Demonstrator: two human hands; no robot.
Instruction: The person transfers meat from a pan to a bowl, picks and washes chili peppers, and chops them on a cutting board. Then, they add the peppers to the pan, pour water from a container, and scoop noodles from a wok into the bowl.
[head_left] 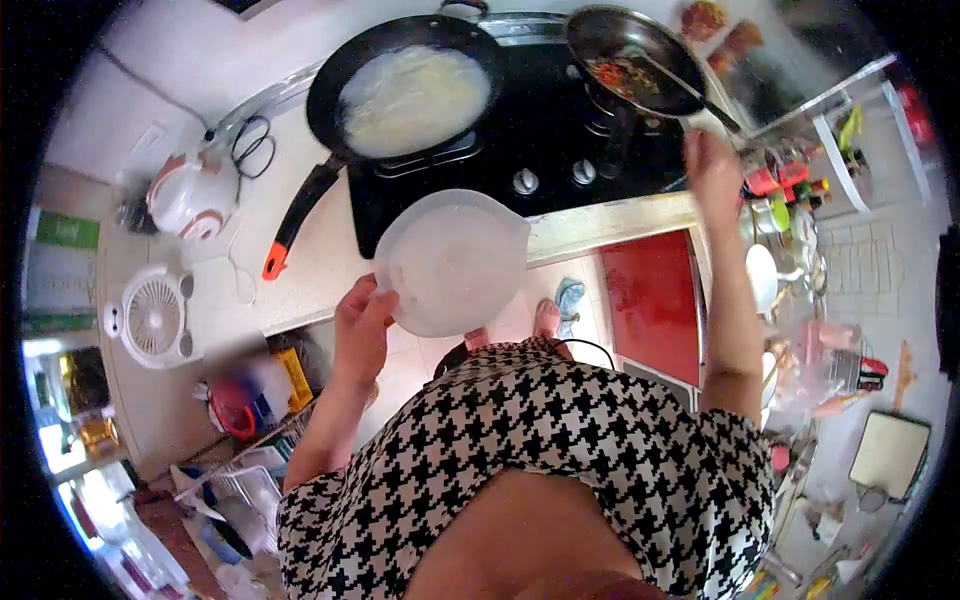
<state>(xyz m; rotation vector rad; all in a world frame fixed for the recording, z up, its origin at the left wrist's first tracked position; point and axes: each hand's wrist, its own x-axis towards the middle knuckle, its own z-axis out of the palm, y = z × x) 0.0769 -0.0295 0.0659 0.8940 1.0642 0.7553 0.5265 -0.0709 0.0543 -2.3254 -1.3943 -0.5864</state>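
My left hand [364, 325] grips the rim of a translucent white plastic bowl [455, 265], tilted in front of the stove [540, 130]. Above the bowl, a black wok [325, 110] on the left burner holds pale, cloudy liquid [415, 100]. My right hand [708, 155] is blurred beside the right burner, near the end of a utensil handle [715, 112]; its fingers are too smeared to read. That utensil rests in a smaller pan [590, 35] with red and brown bits in it.
The wok's black and orange handle [300, 222] juts over the counter [290, 175]. A white rice cooker [192, 195] and a white fan [155, 315] stand at the left. Bottles and jars [785, 180] line the right side. A red cabinet door [652, 305] is below the stove.
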